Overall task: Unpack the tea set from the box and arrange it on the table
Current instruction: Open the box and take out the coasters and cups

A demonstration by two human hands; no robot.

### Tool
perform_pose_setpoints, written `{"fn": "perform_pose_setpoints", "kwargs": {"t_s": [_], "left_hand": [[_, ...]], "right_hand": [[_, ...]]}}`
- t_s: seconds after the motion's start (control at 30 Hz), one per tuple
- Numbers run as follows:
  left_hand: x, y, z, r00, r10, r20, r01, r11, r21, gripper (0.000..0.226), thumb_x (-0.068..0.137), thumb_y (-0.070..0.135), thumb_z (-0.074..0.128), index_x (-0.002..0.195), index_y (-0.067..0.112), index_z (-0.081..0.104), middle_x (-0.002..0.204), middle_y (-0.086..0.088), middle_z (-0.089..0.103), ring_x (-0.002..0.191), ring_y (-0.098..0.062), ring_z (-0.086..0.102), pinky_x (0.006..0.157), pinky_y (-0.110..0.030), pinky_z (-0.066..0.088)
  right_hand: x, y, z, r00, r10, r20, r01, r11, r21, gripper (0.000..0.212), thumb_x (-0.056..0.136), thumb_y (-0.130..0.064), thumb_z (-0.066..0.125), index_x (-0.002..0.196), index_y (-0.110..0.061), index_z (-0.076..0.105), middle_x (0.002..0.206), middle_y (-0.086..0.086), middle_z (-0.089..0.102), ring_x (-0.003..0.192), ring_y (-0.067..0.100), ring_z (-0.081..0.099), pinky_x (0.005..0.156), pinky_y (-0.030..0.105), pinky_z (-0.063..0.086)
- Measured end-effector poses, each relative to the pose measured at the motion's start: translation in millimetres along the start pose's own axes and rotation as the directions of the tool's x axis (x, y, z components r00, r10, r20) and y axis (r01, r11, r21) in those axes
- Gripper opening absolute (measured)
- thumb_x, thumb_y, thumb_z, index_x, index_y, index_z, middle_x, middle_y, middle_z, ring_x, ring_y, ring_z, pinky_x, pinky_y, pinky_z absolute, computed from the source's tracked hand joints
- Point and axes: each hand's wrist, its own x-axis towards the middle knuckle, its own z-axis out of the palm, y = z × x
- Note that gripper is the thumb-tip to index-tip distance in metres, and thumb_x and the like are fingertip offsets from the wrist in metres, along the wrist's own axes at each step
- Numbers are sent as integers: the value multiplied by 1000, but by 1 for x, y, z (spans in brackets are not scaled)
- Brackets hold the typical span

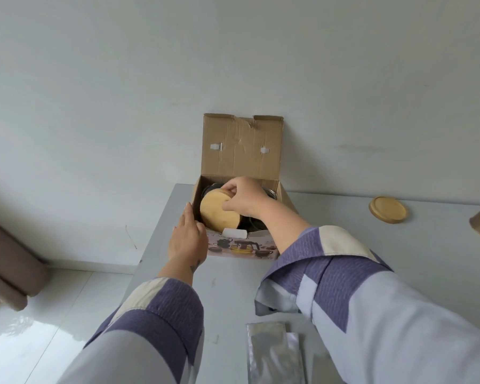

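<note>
My right hand (245,199) reaches into the open cardboard box (284,202), its grip closed in a pinch on the upper edge of a stack of round wooden coasters (216,214), thumb in front and fingers curled over the top. The stack stands on edge, tilted, in the left part of the box, partly above its rim. My left hand (187,236) lies flat with straight fingers against the box's left outer corner, holding nothing. The box sits at the far left end of the grey worktop (344,245), its lid flap (241,146) standing up against the wall, its front panel printed with tea ware. Dark glassware shows inside behind the stack, too hidden to tell apart. A small white block (234,233) rests at the front rim. One more wooden coaster (388,209) lies flat on the worktop well to the right. Silver foil pouches (272,353) lie near the worktop's near edge between my sleeves.
</note>
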Motion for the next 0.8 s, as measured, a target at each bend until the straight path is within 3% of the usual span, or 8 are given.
{"fn": "perform_pose_setpoints", "kwargs": {"t_s": [0.13, 0.23, 0.33, 0.4, 0.47, 0.53, 0.67, 0.8], "left_hand": [[-3, 13, 1, 993, 49, -103, -30, 984, 178, 56, 97, 21, 21, 152, 15, 7, 160, -1, 11, 146, -17, 10, 120, -40, 7], [-6, 42, 9, 967, 196, -162, -148, 952, 268, 57, 96, 22, 22, 152, 14, 12, 160, 1, 9, 147, -12, 1, 120, -37, -2], [-14, 89, 30, 912, 397, -100, -346, 879, 328, 53, 98, 24, 26, 150, 15, 21, 159, 0, 13, 147, -13, 2, 120, -36, -2], [-21, 118, 51, 850, 526, -22, -485, 798, 359, 51, 98, 23, 30, 148, 16, 27, 159, 1, 16, 147, -13, 3, 119, -35, -1], [-29, 142, 76, 778, 624, 73, -603, 710, 362, 48, 96, 21, 32, 144, 16, 36, 157, 1, 21, 147, -13, 6, 118, -34, 0], [-39, 159, 103, 742, 640, 197, -665, 671, 328, 48, 95, 18, 33, 142, 13, 38, 157, -1, 23, 147, -14, 8, 118, -33, 2], [-51, 172, 153, 782, 481, 397, -600, 755, 266, 51, 95, 17, 34, 145, 8, 29, 158, -5, 17, 146, -17, 10, 118, -35, 10], [-44, 161, 195, 806, 394, 441, -539, 797, 273, 54, 98, 21, 30, 149, 9, 14, 159, -6, 9, 147, -18, 6, 119, -37, 10]], "right_hand": [[-17, 22, -28, 971, 220, -92, -171, 911, 374, 46, 82, -12, 64, 127, -13, 56, 110, 3, 57, 95, 19, 53, 65, 23, 49], [-30, 49, -53, 909, 383, -162, -230, 788, 571, 42, 85, -10, 61, 127, -11, 57, 109, 5, 60, 94, 22, 57, 75, 33, 58], [-42, 82, -80, 834, 484, -265, -231, 743, 628, 35, 83, -10, 61, 118, -10, 63, 108, 9, 64, 97, 26, 60, 85, 45, 56], [-51, 107, -96, 787, 508, -351, -240, 776, 584, 32, 80, -10, 61, 112, -8, 66, 97, 7, 64, 92, 26, 61, 83, 43, 56], [-61, 131, -109, 743, 515, -428, -278, 818, 503, 32, 77, -12, 63, 109, -9, 67, 93, 5, 64, 85, 23, 59, 73, 33, 52], [-69, 154, -115, 707, 516, -484, -344, 848, 402, 34, 74, -15, 64, 108, -12, 66, 97, 5, 66, 85, 23, 59, 69, 28, 45], [-74, 202, -112, 728, 438, -528, -430, 891, 145, 36, 78, -14, 61, 114, -17, 63, 108, 6, 68, 101, 28, 62, 80, 31, 48], [-67, 245, -100, 797, 252, -549, -374, 919, -121, 37, 82, -12, 57, 118, -19, 59, 106, 9, 69, 98, 33, 62, 77, 35, 51]]}}
